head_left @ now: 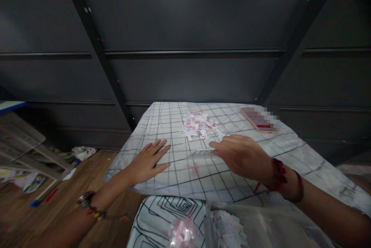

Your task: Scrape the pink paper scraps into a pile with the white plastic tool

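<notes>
My left hand [152, 162] rests on the checked cloth [176, 170], fingers spread, holding nothing. In my right hand [242, 155], closed in a pinch, is a thin, see-through whitish piece that looks like a small clear plastic bag [199, 154]; blur hides its exact shape. Just beyond the hands lies a loose pile of small white and pink paper slips [199, 125]. A faint pink patch [194, 169] shows below the piece, and I cannot tell what it is.
A phone [259, 119] lies at the back right of the cloth. Nearest me are a clear container of paper slips [227, 228] and a shiny pink packet [184, 232] on a patterned seat [153, 211]. A folding frame [21, 136] stands left; a dark wall [185, 78] rises behind.
</notes>
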`<action>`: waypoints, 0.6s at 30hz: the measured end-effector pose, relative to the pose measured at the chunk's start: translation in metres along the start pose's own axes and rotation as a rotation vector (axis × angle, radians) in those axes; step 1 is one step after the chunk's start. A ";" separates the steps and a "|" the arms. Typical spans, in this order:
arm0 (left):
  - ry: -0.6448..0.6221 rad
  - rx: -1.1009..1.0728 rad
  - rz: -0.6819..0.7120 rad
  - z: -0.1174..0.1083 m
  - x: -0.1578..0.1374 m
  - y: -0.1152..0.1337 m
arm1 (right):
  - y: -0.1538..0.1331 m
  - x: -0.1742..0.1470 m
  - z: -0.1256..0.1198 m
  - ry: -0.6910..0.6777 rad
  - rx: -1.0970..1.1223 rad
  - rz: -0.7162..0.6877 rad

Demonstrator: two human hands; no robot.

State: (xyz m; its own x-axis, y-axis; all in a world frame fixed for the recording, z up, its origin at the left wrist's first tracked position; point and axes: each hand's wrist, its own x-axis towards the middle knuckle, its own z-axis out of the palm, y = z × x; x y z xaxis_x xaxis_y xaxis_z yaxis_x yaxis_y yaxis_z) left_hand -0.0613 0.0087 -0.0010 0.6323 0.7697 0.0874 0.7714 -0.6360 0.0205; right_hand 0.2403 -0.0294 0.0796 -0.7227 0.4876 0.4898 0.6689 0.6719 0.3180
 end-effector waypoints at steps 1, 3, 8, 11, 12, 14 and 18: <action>0.003 0.002 0.001 0.000 0.000 0.000 | 0.003 -0.001 0.000 -0.013 -0.040 0.045; 0.012 -0.004 0.003 0.000 0.000 0.000 | 0.007 -0.003 0.002 -0.021 -0.122 0.109; 0.047 -0.024 0.003 0.002 -0.001 -0.001 | -0.001 -0.008 0.003 -0.030 -0.183 0.146; 0.062 -0.027 0.005 0.003 -0.001 -0.001 | -0.015 -0.006 -0.002 -0.016 -0.147 0.128; 0.066 -0.026 0.006 0.003 -0.001 -0.001 | -0.021 -0.004 -0.004 -0.012 -0.127 0.118; 0.065 -0.024 0.009 0.002 -0.001 -0.002 | -0.031 0.001 -0.008 -0.012 -0.080 0.098; 0.027 -0.012 0.014 -0.001 -0.001 -0.001 | -0.049 0.008 -0.016 0.002 0.011 0.059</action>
State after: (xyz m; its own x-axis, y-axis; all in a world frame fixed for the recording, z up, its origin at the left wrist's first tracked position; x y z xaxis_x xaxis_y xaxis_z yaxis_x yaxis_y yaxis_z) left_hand -0.0623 0.0085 -0.0005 0.6404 0.7594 0.1146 0.7618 -0.6471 0.0310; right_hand 0.2047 -0.0679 0.0811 -0.6820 0.5254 0.5088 0.7081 0.6483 0.2798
